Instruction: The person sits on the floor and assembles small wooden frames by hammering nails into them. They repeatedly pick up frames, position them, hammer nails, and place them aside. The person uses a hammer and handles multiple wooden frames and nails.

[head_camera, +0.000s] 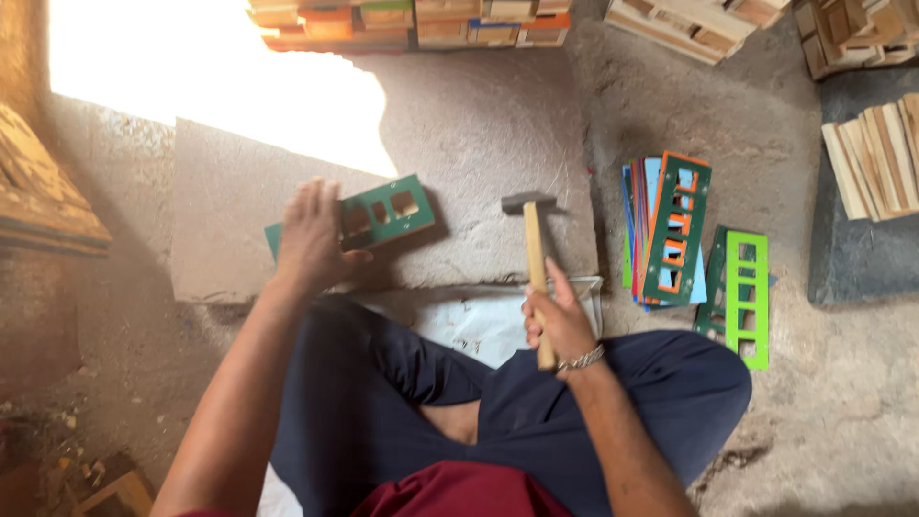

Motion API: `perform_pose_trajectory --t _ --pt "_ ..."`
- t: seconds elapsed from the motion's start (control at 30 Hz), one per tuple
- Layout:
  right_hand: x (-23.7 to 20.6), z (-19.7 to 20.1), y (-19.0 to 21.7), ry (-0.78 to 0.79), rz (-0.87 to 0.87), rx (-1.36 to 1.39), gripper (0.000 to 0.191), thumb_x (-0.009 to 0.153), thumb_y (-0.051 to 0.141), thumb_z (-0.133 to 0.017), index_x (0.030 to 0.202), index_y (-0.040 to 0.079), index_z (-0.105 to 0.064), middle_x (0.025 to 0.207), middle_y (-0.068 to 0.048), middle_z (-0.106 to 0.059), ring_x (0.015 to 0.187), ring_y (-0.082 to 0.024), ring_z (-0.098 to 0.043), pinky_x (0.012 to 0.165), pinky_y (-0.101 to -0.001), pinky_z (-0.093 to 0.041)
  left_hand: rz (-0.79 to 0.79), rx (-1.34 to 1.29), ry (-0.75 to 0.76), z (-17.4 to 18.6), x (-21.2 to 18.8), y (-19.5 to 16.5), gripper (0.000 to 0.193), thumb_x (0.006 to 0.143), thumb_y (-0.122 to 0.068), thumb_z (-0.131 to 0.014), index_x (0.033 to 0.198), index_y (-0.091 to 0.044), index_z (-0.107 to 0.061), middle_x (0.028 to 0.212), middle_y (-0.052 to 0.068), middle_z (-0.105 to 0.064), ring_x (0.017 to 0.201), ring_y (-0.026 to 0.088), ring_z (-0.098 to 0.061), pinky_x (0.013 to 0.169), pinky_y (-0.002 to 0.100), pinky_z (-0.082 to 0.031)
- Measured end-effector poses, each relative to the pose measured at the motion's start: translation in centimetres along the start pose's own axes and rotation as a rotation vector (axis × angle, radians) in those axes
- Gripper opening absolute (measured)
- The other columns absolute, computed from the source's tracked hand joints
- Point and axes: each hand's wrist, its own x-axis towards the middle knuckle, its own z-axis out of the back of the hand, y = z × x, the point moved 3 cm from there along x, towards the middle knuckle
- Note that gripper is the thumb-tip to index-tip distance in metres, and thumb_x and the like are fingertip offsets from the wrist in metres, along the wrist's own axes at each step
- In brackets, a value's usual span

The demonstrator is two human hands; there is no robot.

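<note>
My left hand point(311, 237) rests flat on one end of a dark green plate with rectangular cut-outs point(388, 211), which lies on a flat stone slab point(459, 144). My right hand point(557, 321) grips the wooden handle of a hammer point(532, 225); its metal head rests on the slab to the right of the green plate. A bracelet circles my right wrist. I sit cross-legged in dark blue trousers, knees under both arms.
To the right lies a stack of coloured cut-out plates point(670, 230), with bright green ones point(742, 292) beside it. Wooden slats point(876, 153) are piled far right. Stacked wooden pieces point(412, 24) line the top edge. A white sheet point(479, 321) lies before my legs.
</note>
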Motion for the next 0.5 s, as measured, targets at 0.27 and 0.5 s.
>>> perform_pose_trajectory --t 0.27,0.5 --pt "-1.3 -1.0 -1.0 -0.014 -0.061 0.118 0.076 0.094 0.016 -0.060 0.162 0.026 -0.027 0.072 -0.004 -0.055 0.048 -0.009 -0.049 0.037 -0.0258 -0.045 0.090 -0.223 0.282 1.9 4.5 -5.5 0.090 0.065 -0.034 -0.089 0.144 -0.010 -0.052 0.132 0.016 -0.064 0.121 0.033 -0.062 0.104 0.045 -0.051" --pt "-0.5 -2.1 -1.5 0.028 -0.064 0.202 0.074 0.094 0.015 -0.060 0.160 0.026 -0.028 0.071 -0.003 -0.057 0.047 -0.008 -0.049 0.036 -0.0269 -0.045 -0.033 -0.705 0.041 4.4 15.1 -13.7 0.060 0.068 -0.037 -0.084 0.114 -0.001 -0.070 0.098 0.016 -0.077 0.084 0.030 -0.078 0.078 0.042 -0.064"
